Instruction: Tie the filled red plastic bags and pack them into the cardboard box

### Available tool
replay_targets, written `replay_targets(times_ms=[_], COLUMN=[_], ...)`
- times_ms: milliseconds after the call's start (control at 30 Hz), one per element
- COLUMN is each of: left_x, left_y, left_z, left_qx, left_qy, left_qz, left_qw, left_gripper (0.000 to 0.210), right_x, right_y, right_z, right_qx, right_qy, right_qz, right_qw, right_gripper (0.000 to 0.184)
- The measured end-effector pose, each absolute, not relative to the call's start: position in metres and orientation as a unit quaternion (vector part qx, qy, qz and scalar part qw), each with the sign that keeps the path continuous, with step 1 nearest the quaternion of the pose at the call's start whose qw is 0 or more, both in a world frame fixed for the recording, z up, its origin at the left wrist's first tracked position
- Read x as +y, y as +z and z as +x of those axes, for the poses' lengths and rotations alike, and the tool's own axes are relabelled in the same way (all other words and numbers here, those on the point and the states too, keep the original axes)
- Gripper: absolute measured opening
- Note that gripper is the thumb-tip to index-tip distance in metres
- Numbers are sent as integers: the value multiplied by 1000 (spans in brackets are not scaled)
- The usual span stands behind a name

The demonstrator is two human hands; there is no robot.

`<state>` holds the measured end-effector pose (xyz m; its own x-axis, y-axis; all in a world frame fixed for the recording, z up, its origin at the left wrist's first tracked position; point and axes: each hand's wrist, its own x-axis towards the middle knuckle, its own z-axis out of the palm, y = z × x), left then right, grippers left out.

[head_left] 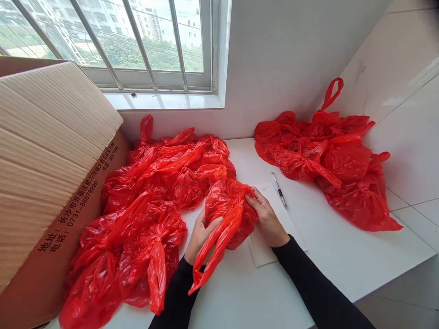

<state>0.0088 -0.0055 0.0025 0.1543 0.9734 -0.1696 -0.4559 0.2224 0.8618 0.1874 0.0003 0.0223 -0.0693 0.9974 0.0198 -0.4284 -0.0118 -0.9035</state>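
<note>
A white table point(336, 242) is being partly covered. Read from its middle, a large heap of red plastic bags point(161, 183) is being borne toward nine and ten o'clock, and a smaller cluster of red bags point(346, 160) toward two. Between the two, white paper point(264, 254) is being supported, partly hidden; at its one-o'clock edge a pen point(279, 189) is being carried, black grip toward five o'clock.
</note>
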Motion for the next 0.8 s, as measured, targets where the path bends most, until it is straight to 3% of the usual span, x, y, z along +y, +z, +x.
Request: replay_targets(times_ms=[167, 367, 567, 800], left_x=[-2, -7, -7, 1], left_y=[0, 11, 9, -1], left_z=[9, 10, 18, 18], left_qx=[380, 270, 326, 375], left_qy=[504, 477, 490, 557], left_qz=[331, 334, 292, 261], left_qw=[701, 767, 754, 693], left_gripper=[19, 55, 37, 47], right_x=[-2, -2, -4, -4], right_y=[25, 30, 30, 30], right_z=[185, 194, 193, 187], right_qx=[-415, -459, -483, -449], right_qy=[606, 581, 596, 608], right_qz=[-360, -382, -383, -385], right_qw=[575, 553, 515, 530], right_gripper=[19, 17, 19, 35])
